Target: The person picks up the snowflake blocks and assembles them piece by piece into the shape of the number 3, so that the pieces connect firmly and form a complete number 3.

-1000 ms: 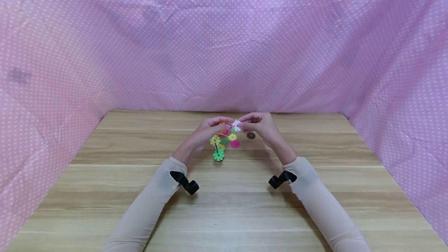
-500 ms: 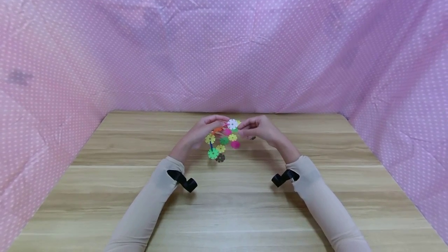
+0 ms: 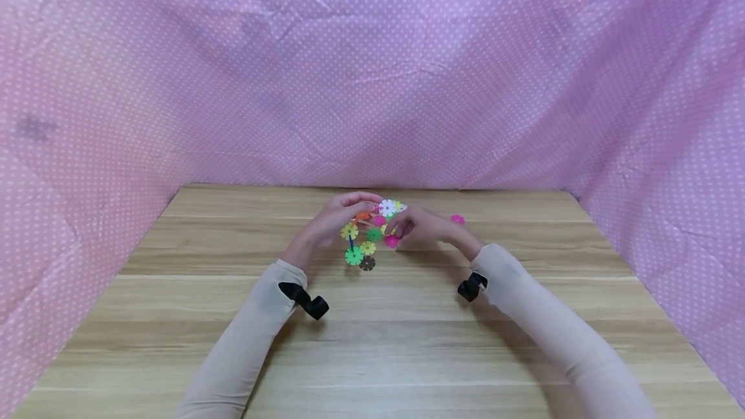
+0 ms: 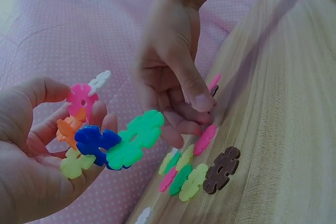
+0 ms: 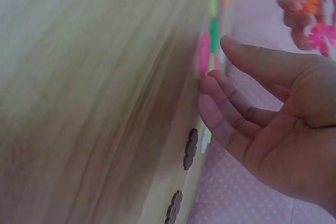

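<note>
My left hand [image 3: 334,220] holds a chain of interlocking flower-shaped plastic discs [image 4: 93,141], raised above the table. In the left wrist view the chain runs from white and pink through orange, yellow and blue to a green disc [image 4: 136,139] at its free end. My right hand [image 3: 425,225] is over loose discs on the table, its thumb and fingers apart and nothing between them in the right wrist view. Near its fingertips lies a pink disc [image 4: 205,140]. Beside that are green and yellow discs [image 4: 192,183] and a brown disc [image 4: 222,170].
The discs lie on a wooden table [image 3: 372,354]. Another pink disc [image 3: 457,219] lies beyond my right wrist. Two brown discs [image 5: 190,149] show below my fingers in the right wrist view. A pink dotted cloth [image 3: 372,83] hangs around the back and sides.
My right hand has let go of the chain and moved down over the loose discs. My left hand has shifted slightly left with the chain. The pink disc by the right wrist has come into view.
</note>
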`<state>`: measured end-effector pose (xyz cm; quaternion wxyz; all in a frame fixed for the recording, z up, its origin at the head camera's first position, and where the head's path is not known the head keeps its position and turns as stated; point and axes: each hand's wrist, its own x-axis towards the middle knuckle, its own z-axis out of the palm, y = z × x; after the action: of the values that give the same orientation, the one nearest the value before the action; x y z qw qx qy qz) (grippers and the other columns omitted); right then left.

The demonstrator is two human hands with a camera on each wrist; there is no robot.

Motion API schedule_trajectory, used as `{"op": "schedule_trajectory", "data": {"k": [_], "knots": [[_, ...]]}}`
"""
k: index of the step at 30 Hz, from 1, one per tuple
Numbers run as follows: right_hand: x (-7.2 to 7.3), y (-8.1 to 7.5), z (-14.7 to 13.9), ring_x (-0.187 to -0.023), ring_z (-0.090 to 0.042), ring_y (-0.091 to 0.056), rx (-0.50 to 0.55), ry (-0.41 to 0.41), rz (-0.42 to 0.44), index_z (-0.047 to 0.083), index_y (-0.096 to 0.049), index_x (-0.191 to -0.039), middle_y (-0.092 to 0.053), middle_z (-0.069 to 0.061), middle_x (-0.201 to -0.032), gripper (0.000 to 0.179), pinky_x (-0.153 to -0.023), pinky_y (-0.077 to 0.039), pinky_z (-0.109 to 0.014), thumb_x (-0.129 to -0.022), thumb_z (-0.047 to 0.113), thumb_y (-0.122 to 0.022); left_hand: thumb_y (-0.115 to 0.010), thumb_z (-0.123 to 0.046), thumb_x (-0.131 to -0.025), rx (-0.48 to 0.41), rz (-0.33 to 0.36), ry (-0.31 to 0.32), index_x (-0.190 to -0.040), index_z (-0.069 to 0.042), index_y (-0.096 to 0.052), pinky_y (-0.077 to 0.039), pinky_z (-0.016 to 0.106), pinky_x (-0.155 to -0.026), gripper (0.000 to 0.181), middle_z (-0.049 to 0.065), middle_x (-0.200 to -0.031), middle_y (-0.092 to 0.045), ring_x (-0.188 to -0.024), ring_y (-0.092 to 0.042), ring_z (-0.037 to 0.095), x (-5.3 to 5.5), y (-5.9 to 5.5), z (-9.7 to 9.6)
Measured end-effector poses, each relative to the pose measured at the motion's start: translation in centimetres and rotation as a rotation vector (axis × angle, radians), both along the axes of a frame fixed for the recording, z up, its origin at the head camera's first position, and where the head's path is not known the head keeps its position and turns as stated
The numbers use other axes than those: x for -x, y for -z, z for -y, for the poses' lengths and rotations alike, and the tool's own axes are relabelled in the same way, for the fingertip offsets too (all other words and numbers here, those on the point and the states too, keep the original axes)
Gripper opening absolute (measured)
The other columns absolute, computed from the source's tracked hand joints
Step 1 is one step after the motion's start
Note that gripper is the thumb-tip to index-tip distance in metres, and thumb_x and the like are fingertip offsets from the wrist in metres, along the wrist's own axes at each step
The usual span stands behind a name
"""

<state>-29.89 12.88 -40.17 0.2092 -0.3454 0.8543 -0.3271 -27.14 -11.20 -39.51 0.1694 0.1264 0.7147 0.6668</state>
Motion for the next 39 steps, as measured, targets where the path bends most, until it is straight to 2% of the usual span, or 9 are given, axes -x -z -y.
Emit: {"op": "schedule_trajectory", "data": {"k": [5,10,12,15,19,21,28,36,39], "knots": [[0.1,0.1,0.6,-0.087,-0.016,-0.065,-0.052,-0.054,-0.026,-0.002,-0.073,-0.115,-0.071,-0.017,-0.100,0.028,-0.078,-0.058,-0.025,-0.087,0.000,-0.077,-0.056,-0.020,-0.105,0.012,0.005,0.002,-0.135,-0.009,-0.063,-0.059,0.044,-0.096,0.033,0.012,-0.122,-0.066,-0.111,-0.066,0.040,-0.1,-0.1,-0.1],[0.2,0.3,0.7,-0.083,-0.014,-0.062,-0.069,-0.062,-0.037,-0.002,-0.073,-0.114,-0.070,-0.017,-0.097,0.027,-0.074,-0.055,-0.022,-0.087,-0.006,-0.074,-0.057,-0.020,-0.104,0.015,0.012,0.000,-0.134,-0.010,-0.064,-0.059,0.044,-0.096,0.032,0.008,-0.120,-0.066,-0.115,-0.063,0.044,-0.1,-0.1,-0.3],[0.4,0.5,0.7,-0.082,-0.014,-0.060,-0.064,-0.073,-0.045,-0.003,-0.073,-0.113,-0.069,-0.017,-0.095,0.027,-0.073,-0.054,-0.021,-0.086,-0.007,-0.073,-0.057,-0.020,-0.104,0.012,0.013,0.001,-0.134,-0.009,-0.064,-0.057,0.047,-0.098,0.032,0.008,-0.120,-0.066,-0.112,-0.066,0.039,-0.1,-0.1,-0.3],[0.7,0.7,0.7,-0.081,-0.014,-0.059,-0.048,-0.092,-0.057,-0.003,-0.074,-0.111,-0.069,-0.017,-0.092,0.026,-0.072,-0.053,-0.021,-0.085,-0.006,-0.075,-0.057,-0.019,-0.104,0.000,0.013,0.004,-0.135,-0.007,-0.063,-0.055,0.050,-0.102,0.033,0.010,-0.124,-0.066,-0.103,-0.069,0.026,-0.1,-0.1,-0.4],[1.0,1.0,0.6,-0.079,-0.014,-0.057,-0.036,-0.098,-0.064,-0.002,-0.075,-0.109,-0.068,-0.015,-0.088,0.023,-0.071,-0.051,-0.021,-0.086,-0.004,-0.076,-0.056,-0.018,-0.105,-0.010,0.015,0.008,-0.135,-0.005,-0.062,-0.056,0.049,-0.101,0.034,0.013,-0.130,-0.064,-0.095,-0.068,0.013,0.0,-0.1,-0.4],[1.1,1.1,0.6,-0.078,-0.014,-0.056,-0.035,-0.092,-0.060,-0.002,-0.075,-0.108,-0.067,-0.014,-0.086,0.022,-0.070,-0.049,-0.020,-0.086,-0.003,-0.076,-0.056,-0.018,-0.105,-0.007,0.015,0.008,-0.135,-0.005,-0.062,-0.058,0.045,-0.099,0.034,0.013,-0.133,-0.063,-0.097,-0.068,0.013,0.0,-0.1,-0.4],[1.1,1.1,0.6,-0.075,-0.013,-0.052,-0.034,-0.077,-0.037,-0.002,-0.075,-0.108,-0.064,-0.014,-0.084,0.021,-0.067,-0.046,-0.020,-0.086,-0.002,-0.077,-0.056,-0.018,-0.105,-0.002,0.012,0.016,-0.135,-0.005,-0.062,-0.061,0.033,-0.091,0.034,0.015,-0.135,-0.063,-0.123,-0.061,0.039,-0.1,-0.1,-0.4],[1.2,1.3,0.5,-0.077,-0.013,-0.056,-0.013,-0.085,-0.032,-0.003,-0.075,-0.108,-0.069,-0.015,-0.090,0.023,-0.069,-0.050,-0.021,-0.086,-0.004,-0.077,-0.056,-0.018,-0.104,0.013,0.010,0.012,-0.135,-0.006,-0.062,-0.060,0.029,-0.087,0.034,0.013,-0.132,-0.065,-0.107,-0.066,0.019,-0.1,0.0,-0.3],[1.2,1.4,0.6,-0.077,-0.013,-0.056,-0.005,-0.094,-0.027,-0.003,-0.075,-0.107,-0.068,-0.015,-0.089,0.022,-0.069,-0.050,-0.020,-0.085,-0.005,-0.077,-0.056,-0.019,-0.104,0.019,0.014,0.009,-0.135,-0.007,-0.063,-0.059,0.028,-0.086,0.033,0.012,-0.131,-0.065,-0.108,-0.065,0.018,-0.1,0.1,-0.3]]}}
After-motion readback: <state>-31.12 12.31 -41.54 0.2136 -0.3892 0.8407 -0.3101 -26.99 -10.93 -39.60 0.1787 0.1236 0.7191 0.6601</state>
